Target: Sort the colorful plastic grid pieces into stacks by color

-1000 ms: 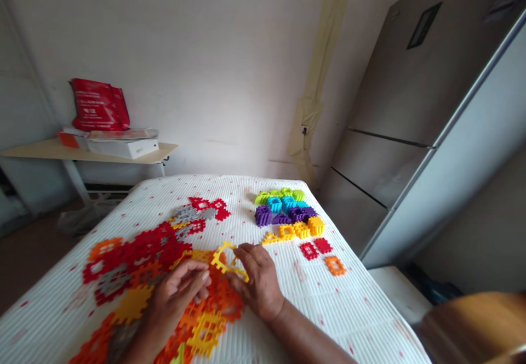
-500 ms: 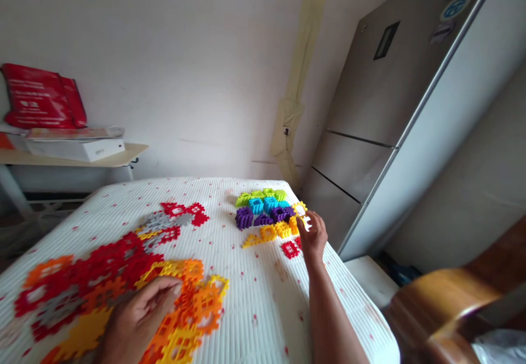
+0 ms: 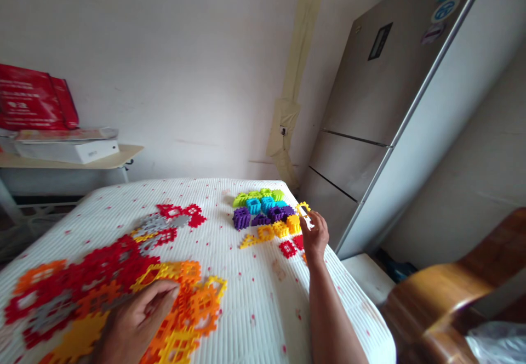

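My right hand is closed at the table's right edge and pinches a yellow toothed building tile. Left of it stand rows of sorted tiles: lime green, light blue, purple and yellow. Red tiles lie just in front of the yellow row. Curled with thumb and fingers together, my left hand is over a loose pile of orange tiles. Whatever it may hold is hidden. Beside this pile spread red tiles and grey tiles.
A white ribbed cloth with red dots covers the table. To the right are a tall fridge and a wooden chair. A side table at the far left bears a white box and a red bag.
My right hand keeps the yellow tile and has barely shifted near the end of the yellow row. The left hand stays over the pile. The whole view has moved slightly.
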`<state>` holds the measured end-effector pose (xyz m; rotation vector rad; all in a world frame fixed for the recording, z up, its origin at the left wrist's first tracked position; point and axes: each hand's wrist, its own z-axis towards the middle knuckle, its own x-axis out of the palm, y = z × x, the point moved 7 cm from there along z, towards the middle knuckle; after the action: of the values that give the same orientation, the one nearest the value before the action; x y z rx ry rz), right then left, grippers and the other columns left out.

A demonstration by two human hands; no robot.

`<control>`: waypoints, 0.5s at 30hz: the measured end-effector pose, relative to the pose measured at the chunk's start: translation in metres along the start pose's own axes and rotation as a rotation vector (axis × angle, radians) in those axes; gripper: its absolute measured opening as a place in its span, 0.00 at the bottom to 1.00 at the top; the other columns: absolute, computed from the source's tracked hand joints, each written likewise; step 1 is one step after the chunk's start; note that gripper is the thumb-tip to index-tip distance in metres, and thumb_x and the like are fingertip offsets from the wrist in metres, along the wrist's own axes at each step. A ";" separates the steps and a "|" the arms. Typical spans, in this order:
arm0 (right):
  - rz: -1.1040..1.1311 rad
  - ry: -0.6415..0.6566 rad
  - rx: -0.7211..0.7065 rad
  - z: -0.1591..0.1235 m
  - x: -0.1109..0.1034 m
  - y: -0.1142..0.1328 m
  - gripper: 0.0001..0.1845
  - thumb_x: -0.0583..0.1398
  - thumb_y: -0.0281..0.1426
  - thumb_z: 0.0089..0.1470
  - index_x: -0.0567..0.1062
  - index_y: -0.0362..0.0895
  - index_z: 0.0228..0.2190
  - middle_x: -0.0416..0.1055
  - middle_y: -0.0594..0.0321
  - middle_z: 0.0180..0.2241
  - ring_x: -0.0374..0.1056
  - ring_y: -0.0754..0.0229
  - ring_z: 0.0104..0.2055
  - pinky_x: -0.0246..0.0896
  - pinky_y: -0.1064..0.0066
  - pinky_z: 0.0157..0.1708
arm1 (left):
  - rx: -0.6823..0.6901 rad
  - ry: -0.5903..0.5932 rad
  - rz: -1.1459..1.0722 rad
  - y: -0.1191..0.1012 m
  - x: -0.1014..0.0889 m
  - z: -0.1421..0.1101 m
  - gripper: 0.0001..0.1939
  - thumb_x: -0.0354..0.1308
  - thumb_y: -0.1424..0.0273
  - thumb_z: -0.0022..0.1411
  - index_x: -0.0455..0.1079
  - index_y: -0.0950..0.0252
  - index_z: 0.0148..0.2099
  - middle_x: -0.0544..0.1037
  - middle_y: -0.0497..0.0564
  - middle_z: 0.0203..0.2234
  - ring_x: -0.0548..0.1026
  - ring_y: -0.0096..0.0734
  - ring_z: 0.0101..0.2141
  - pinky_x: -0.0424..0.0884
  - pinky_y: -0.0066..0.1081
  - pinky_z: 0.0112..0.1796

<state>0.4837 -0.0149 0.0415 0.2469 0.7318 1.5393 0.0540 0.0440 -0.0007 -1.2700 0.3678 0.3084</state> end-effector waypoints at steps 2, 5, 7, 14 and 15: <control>-0.007 -0.001 -0.002 0.000 0.001 -0.001 0.18 0.57 0.43 0.51 0.76 0.42 0.36 0.72 0.51 0.41 0.67 0.56 0.36 0.64 0.66 0.34 | 0.004 0.012 0.003 0.001 0.001 0.000 0.14 0.58 0.54 0.44 0.75 0.59 0.27 0.80 0.47 0.22 0.77 0.36 0.26 0.71 0.25 0.28; -0.013 0.003 -0.002 -0.001 0.003 -0.002 0.18 0.57 0.42 0.51 0.76 0.42 0.36 0.72 0.51 0.41 0.67 0.56 0.36 0.64 0.65 0.34 | 0.005 0.021 0.001 0.001 0.000 -0.001 0.14 0.57 0.54 0.45 0.75 0.59 0.27 0.80 0.47 0.22 0.77 0.35 0.25 0.71 0.25 0.27; -0.013 0.006 -0.001 -0.001 0.003 -0.002 0.18 0.57 0.42 0.51 0.76 0.42 0.36 0.72 0.51 0.41 0.67 0.56 0.36 0.63 0.65 0.35 | 0.007 0.016 0.003 0.001 -0.001 -0.001 0.14 0.57 0.55 0.44 0.75 0.58 0.26 0.79 0.47 0.21 0.77 0.35 0.25 0.71 0.25 0.26; -0.005 0.009 0.023 -0.001 0.002 -0.004 0.18 0.57 0.42 0.51 0.76 0.41 0.36 0.72 0.51 0.41 0.67 0.56 0.35 0.64 0.65 0.34 | 0.002 0.017 0.022 -0.004 -0.002 -0.001 0.14 0.57 0.54 0.44 0.74 0.59 0.26 0.79 0.46 0.20 0.76 0.35 0.23 0.71 0.25 0.25; 0.000 0.008 0.022 -0.001 0.002 -0.003 0.18 0.57 0.42 0.51 0.76 0.41 0.36 0.72 0.51 0.41 0.67 0.56 0.35 0.64 0.66 0.33 | 0.001 0.022 0.026 -0.004 -0.002 -0.001 0.14 0.57 0.54 0.44 0.74 0.58 0.26 0.79 0.46 0.20 0.76 0.35 0.24 0.71 0.25 0.26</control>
<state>0.4857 -0.0136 0.0384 0.2574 0.7548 1.5337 0.0540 0.0416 0.0030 -1.2690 0.4041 0.3165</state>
